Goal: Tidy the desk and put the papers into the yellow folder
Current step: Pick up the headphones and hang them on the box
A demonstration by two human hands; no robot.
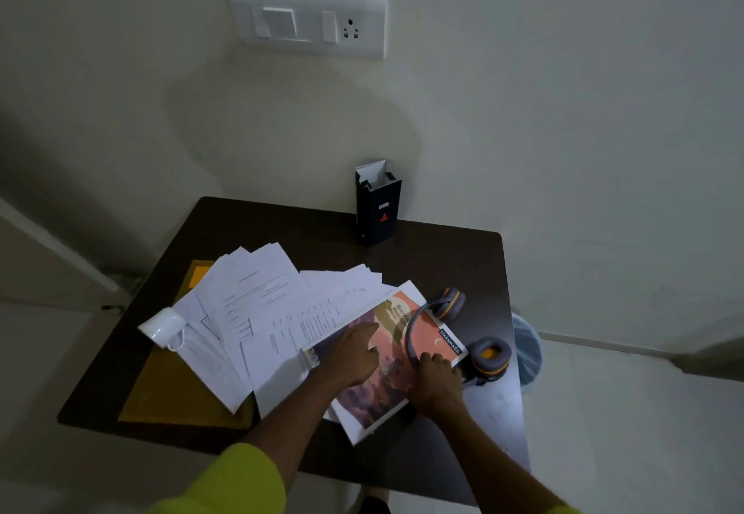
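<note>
Several white papers [265,312] lie fanned across the dark desk [451,247]. Under their left side lies the yellow folder [169,396], mostly covered. An orange notebook [396,388] rests on the papers at the right. My left hand [352,356] lies flat on the notebook with fingers spread. My right hand [437,382] sits at the notebook's right edge with fingers curled, close to the headband of the grey and orange headphones [489,354]; whether it grips the headband or the notebook is unclear.
A white mug [163,328] lies on its side on the papers at the left. A dark open box [376,207] stands at the desk's back edge by the wall. A bin [527,348] stands on the floor right of the desk.
</note>
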